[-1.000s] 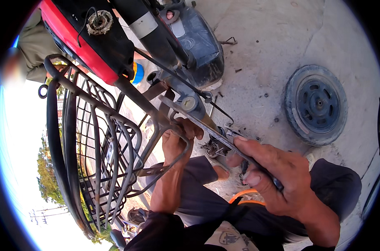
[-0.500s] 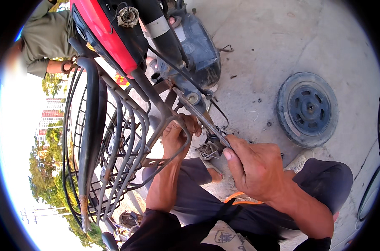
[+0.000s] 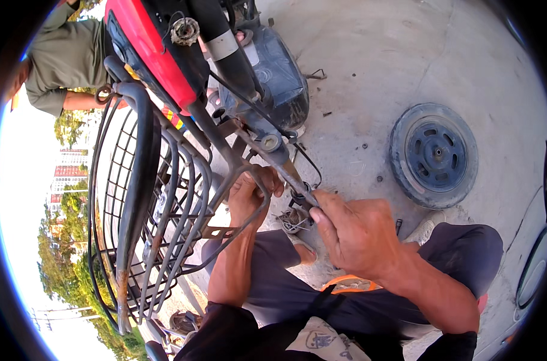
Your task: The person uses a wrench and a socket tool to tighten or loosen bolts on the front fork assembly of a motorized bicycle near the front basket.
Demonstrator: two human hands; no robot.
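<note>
A long, narrow metal bar (image 3: 291, 174) slants from the vehicle's frame down to my right hand (image 3: 357, 231), which is closed around its near end. The bar's far end meets the underside of the frame, beside a black shock-like tube; the exact contact is hard to make out. Fingers curled, my left hand (image 3: 252, 189) is closed at a bent grey frame tube (image 3: 264, 198), partly hidden behind it. The tube belongs to a rack (image 3: 183, 198) on a tipped two-wheeler with a red body panel (image 3: 156, 57).
A detached wheel (image 3: 436, 153) lies flat on the concrete at right. A black metal-wire basket (image 3: 123, 150) hangs along the rack. A dark casing (image 3: 279, 78) stands beyond the frame. Another person (image 3: 75, 57) in an olive shirt is at upper left. Small loose parts dot the ground.
My right hand and the bar's near end have shifted slightly left and up, the bar now lying a little steeper. My left hand stays at the tube. The view has moved slightly.
</note>
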